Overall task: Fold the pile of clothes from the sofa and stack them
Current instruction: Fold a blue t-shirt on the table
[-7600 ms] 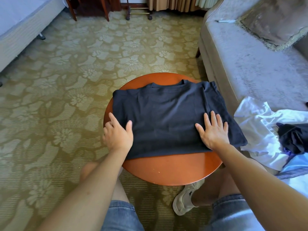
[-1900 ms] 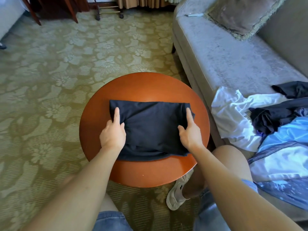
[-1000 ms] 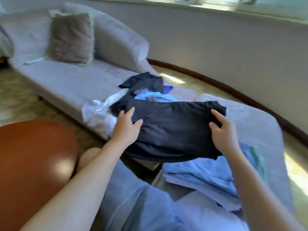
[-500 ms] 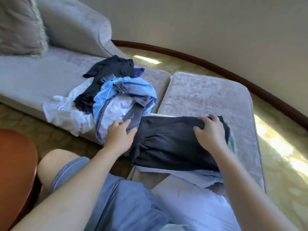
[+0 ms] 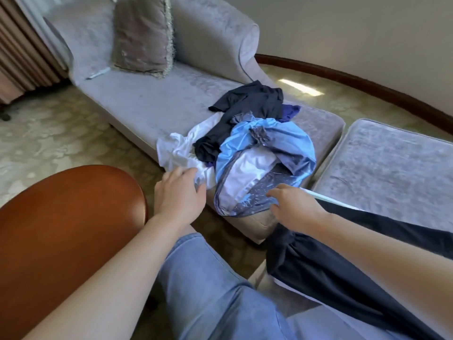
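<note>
Half a second ago gripped the folded dark shirt (image 5: pixel 326 271) at both ends; have now left it lying at 4 o'clock on the footstool (image 5: pixel 392 163). Reaching with left hand (image 5: pixel 180 192) and right hand (image 5: pixel 294 207), both open and empty, for the pile (image 5: pixel 250 111) at 12 o'clock on the sofa (image 5: pixel 152 104): left at the edge of the white garment (image 5: pixel 175 150), right at the hem of the blue garment (image 5: pixel 277 138). Reads as one piece stacked, next pick begun.

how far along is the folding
Done: a dark shirt lies set down under the right arm. In hand: nothing gripped; left hand touches the white garment, right hand nears the blue garment. Left: the crumpled pile on the sofa.
</note>
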Tool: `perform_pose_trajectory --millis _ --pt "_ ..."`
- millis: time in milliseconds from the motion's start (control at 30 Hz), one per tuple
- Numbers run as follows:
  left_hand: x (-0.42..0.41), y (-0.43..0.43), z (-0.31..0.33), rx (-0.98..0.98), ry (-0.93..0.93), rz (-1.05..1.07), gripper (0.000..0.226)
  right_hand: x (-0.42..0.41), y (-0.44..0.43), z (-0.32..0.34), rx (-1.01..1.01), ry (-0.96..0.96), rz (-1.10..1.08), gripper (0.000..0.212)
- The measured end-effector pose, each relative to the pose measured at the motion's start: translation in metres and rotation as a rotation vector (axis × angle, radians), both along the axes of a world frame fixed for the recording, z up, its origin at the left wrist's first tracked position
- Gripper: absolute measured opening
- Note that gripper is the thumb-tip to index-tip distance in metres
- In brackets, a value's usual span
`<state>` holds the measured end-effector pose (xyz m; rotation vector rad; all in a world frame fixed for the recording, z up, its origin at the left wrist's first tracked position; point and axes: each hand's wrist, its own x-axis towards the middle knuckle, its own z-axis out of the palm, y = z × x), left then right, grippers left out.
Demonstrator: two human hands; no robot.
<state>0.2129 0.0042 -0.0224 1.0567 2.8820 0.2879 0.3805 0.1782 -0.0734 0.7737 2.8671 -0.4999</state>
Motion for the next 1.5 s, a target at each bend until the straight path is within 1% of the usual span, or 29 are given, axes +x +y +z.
perform_pose_trajectory --millis 100,200,300,333,367,500,633,700,767,800,833,900,933,1000,1100,1133,1167,1200,1233,1267,1300,1333,1367,1400,1467,1500 --pt "-0.017 0.007 -0.009 -0.009 -0.035 0.013 0.045 -0.034 0.007 -0.007 -0.073 -0.016 -0.068 0.036" --pt "-0.039 0.01 -0.021 -0.009 -0.079 0.057 0.043 -0.074 0.026 -0.015 -0.066 -0.081 -0.107 0.036" --pt "-0.061 0.009 -0.034 -0.047 -0.115 0.097 0.045 -0.11 0.04 -0.026 -0.06 -0.233 -0.055 0.038" --pt "-0.068 0.009 -0.038 -0.06 -0.131 0.102 0.046 -0.121 0.044 -0.032 -0.026 -0.27 -0.023 0.04" --pt "-0.074 0.009 -0.043 -0.064 -0.153 0.105 0.047 -0.133 0.048 -0.038 -0.022 -0.277 -0.035 0.041" --pt "-0.092 0.02 -0.064 -0.029 -0.285 0.106 0.047 -0.171 0.068 -0.057 0.034 -0.247 -0.051 0.056" --pt "-0.1 0.042 -0.085 -0.024 -0.384 0.081 0.045 -0.197 0.088 -0.073 0.134 -0.341 0.018 0.073" --pt "-0.102 0.048 -0.093 -0.032 -0.407 0.06 0.04 -0.209 0.096 -0.085 0.13 -0.373 0.062 0.082" --pt "-0.106 0.049 -0.097 -0.028 -0.414 0.044 0.037 -0.218 0.105 -0.094 0.099 -0.347 0.005 0.084" --pt "-0.109 0.049 -0.099 -0.011 -0.41 0.036 0.036 -0.221 0.109 -0.096 0.121 -0.338 -0.035 0.079" --pt "-0.113 0.049 -0.098 -0.006 -0.42 0.038 0.037 -0.223 0.113 -0.097 0.163 -0.331 -0.069 0.07" --pt "-0.118 0.051 -0.098 0.01 -0.44 0.039 0.038 -0.223 0.12 -0.098 0.216 -0.293 -0.138 0.042" --pt "-0.119 0.053 -0.099 0.026 -0.443 0.036 0.039 -0.221 0.12 -0.096 0.195 -0.245 -0.164 0.03" --pt "-0.116 0.062 -0.099 0.036 -0.453 0.01 0.044 -0.213 0.113 -0.09 0.097 -0.09 -0.171 0.017" --pt "-0.103 0.082 -0.095 0.139 -0.485 -0.103 0.057 -0.188 0.085 -0.068 -0.057 0.236 -0.135 0.017" --pt "-0.097 0.09 -0.094 0.191 -0.501 -0.143 0.063 -0.177 0.072 -0.058 -0.082 0.334 -0.113 0.016" --pt "-0.09 0.097 -0.088 0.218 -0.542 -0.169 0.063 -0.164 0.059 -0.047 -0.094 0.422 -0.083 0.016" --pt "-0.083 0.102 -0.087 0.256 -0.563 -0.213 0.053 -0.153 0.047 -0.038 -0.102 0.492 -0.048 0.017" --pt "-0.076 0.103 -0.08 0.247 -0.577 -0.217 0.03 -0.143 0.037 -0.028 -0.109 0.543 -0.018 0.018" --pt "-0.071 0.104 -0.075 0.259 -0.575 -0.24 0.003 -0.135 0.031 -0.022 -0.114 0.572 -0.002 0.019" --pt "-0.067 0.101 -0.066 0.266 -0.569 -0.24 0.019 -0.128 0.031 -0.017 -0.11 0.581 0.0 0.019" --pt "-0.065 0.098 -0.061 0.292 -0.579 -0.255 0.025 -0.123 0.033 -0.013 -0.1 0.573 0.001 0.017" --pt "-0.064 0.094 -0.052 0.309 -0.624 -0.241 0.023 -0.118 0.038 -0.012 -0.092 0.548 -0.001 0.014" --pt "-0.063 0.083 -0.039 0.314 -0.624 -0.245 0.019 -0.112 0.038 -0.007 -0.082 0.527 0.016 0.011" --pt "-0.072 0.077 -0.022 0.337 -0.709 -0.242 0.014 -0.111 0.051 -0.012 -0.032 0.436 0.016 0.005" --pt "-0.076 0.069 -0.01 0.372 -0.769 -0.221 0.013 -0.112 0.052 -0.012 0.003 0.399 -0.01 0.013"
